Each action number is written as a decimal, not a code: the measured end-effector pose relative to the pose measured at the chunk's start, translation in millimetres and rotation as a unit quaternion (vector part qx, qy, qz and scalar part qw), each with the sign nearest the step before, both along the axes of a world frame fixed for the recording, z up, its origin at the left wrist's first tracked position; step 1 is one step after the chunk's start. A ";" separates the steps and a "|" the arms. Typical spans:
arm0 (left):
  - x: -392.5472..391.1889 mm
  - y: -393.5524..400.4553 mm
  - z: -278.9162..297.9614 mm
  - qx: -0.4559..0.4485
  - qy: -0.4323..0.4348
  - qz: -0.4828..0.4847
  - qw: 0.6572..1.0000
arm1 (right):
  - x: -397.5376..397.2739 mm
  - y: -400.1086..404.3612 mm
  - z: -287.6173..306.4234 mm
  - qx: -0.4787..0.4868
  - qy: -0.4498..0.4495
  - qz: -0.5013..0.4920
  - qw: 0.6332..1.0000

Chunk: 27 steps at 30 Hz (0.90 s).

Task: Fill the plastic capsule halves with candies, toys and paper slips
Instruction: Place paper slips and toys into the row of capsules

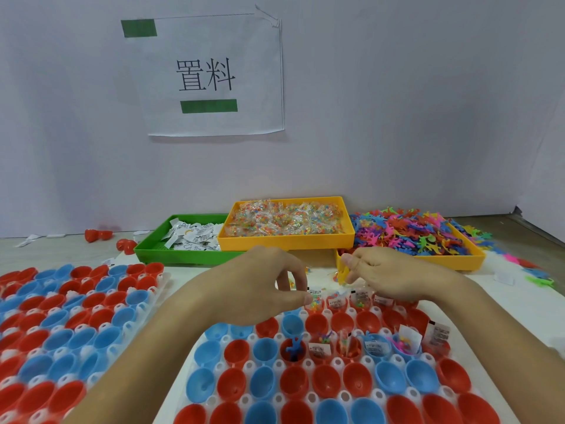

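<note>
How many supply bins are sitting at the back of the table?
3: a green bin of paper slips on the left, a yellow bin of candy packets in the middle, another yellow bin of toys on the right.

You're at a packing station in a small assembly workshop. A printed paper sign [211, 75] with two Chinese characters and green bars hangs on the plain partition wall ahead of you. On the bench [61, 249] sit bulk parts bins: a green tray [159, 250] of paper slips, a yellow tray [287, 241] of bagged candies, another heaped with plastic toy figures [419, 231]. White holder grids [214, 367] carry rows of red and blue capsule halves.
</note>
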<state>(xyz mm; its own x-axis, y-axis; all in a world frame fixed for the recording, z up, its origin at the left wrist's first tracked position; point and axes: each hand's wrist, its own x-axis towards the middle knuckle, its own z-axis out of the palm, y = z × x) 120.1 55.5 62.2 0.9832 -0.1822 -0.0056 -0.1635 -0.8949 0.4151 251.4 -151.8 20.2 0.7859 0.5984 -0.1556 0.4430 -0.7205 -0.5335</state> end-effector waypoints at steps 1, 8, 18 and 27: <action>0.0 0.0 0.2 0.000 0.001 0.001 1.000 | 0.9 -0.7 0.5 0.017 -0.005 -0.002 1.000; -0.4 0.1 0.6 0.000 -0.001 0.003 1.000 | 0.7 -5.3 8.4 0.096 -0.143 -0.003 0.985; -0.7 -0.4 2.2 -0.004 0.000 0.005 1.000 | 2.8 -8.9 5.9 0.121 -0.172 -0.043 0.977; -0.3 -3.7 3.0 -0.031 -0.060 0.029 0.997 | -11.3 -6.8 23.0 0.240 -0.050 0.020 0.969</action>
